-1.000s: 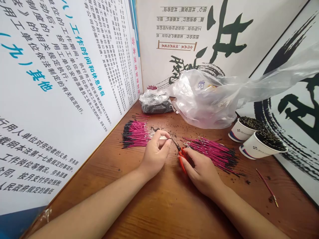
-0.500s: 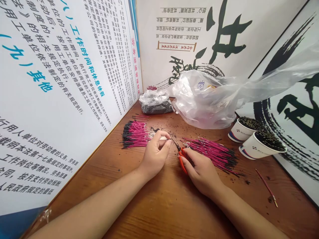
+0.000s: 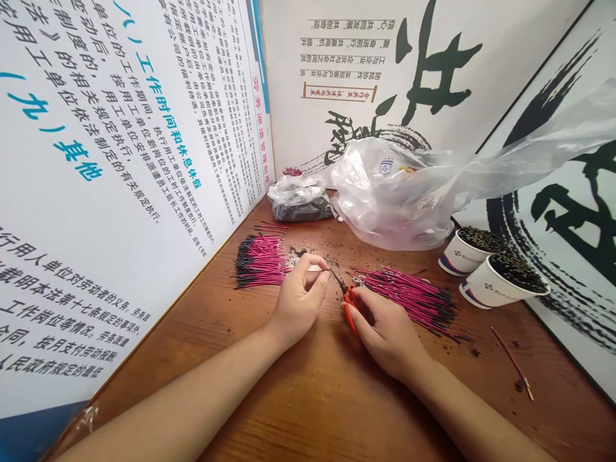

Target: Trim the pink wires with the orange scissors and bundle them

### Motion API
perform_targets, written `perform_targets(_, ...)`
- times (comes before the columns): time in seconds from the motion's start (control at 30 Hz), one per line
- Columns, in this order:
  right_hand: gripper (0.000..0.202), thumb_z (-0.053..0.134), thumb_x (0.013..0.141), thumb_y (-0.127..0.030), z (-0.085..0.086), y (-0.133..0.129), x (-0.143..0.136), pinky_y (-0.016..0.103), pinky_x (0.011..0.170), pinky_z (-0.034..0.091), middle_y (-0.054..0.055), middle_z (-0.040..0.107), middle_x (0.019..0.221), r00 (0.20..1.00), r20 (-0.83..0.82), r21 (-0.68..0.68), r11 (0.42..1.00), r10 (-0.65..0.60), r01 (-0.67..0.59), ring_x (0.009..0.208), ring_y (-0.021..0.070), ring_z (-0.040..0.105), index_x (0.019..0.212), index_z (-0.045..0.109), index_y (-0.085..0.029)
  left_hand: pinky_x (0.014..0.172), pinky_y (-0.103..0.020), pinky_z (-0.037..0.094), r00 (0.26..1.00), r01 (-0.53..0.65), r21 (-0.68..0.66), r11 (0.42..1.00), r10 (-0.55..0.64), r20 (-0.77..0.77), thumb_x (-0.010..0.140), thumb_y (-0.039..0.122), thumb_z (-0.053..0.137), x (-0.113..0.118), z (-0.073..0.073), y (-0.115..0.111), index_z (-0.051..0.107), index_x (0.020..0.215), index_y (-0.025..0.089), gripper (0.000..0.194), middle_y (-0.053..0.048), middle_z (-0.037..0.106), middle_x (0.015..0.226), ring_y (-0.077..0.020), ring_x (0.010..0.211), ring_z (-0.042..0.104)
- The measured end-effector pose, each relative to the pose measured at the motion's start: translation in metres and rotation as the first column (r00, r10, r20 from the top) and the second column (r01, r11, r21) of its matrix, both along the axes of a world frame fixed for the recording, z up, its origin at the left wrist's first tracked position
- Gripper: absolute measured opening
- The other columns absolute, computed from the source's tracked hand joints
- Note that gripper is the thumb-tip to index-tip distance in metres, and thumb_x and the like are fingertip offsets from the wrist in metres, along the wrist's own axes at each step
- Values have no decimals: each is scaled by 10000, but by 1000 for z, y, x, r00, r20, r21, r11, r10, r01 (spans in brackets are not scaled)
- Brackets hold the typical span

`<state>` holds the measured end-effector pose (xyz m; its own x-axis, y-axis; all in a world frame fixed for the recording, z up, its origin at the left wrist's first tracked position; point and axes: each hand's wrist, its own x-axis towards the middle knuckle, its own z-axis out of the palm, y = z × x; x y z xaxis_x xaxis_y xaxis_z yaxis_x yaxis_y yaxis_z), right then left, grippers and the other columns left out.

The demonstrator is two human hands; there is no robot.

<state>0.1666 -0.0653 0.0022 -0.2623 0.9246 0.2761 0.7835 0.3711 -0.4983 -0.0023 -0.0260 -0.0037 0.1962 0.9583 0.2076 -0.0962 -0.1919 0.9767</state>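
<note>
My right hand (image 3: 389, 330) is wrapped round the orange handles of a pair of pliers (image 3: 351, 308), whose dark, narrow tips point up and left. Those tips meet the pinched thumb and fingers of my left hand (image 3: 301, 298); whatever lies between these fingers is too small to make out. Just behind my left hand lies a pile of pink wires with black ends (image 3: 262, 260). A second pile of pink and black wires (image 3: 409, 295) is spread beyond my right hand, its black ends towards the right.
Two paper cups with dark small pieces (image 3: 503, 282) stand at the right. A clear plastic bag (image 3: 394, 199) and a smaller bag of black material (image 3: 301, 202) lie at the back. One wire (image 3: 513, 362) lies front right. Printed panels enclose the wooden table (image 3: 289, 410).
The whole view has shifted very slightly. My right hand has tilted the pliers' handles a little; both hands otherwise hold the same place.
</note>
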Motion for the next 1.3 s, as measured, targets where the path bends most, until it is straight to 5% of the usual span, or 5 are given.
perform_targets(1.3,212,432,967,-361,-2,0,0,268,630,349,10,623,750,1000,-28,-30,1000,-1,1,678,172,544,840,519,-214,473,-207,221,999,-20,45,999,21,-41,949,313,486,-1,0,1,515,924,194,125,74,364,567,-69,493,290)
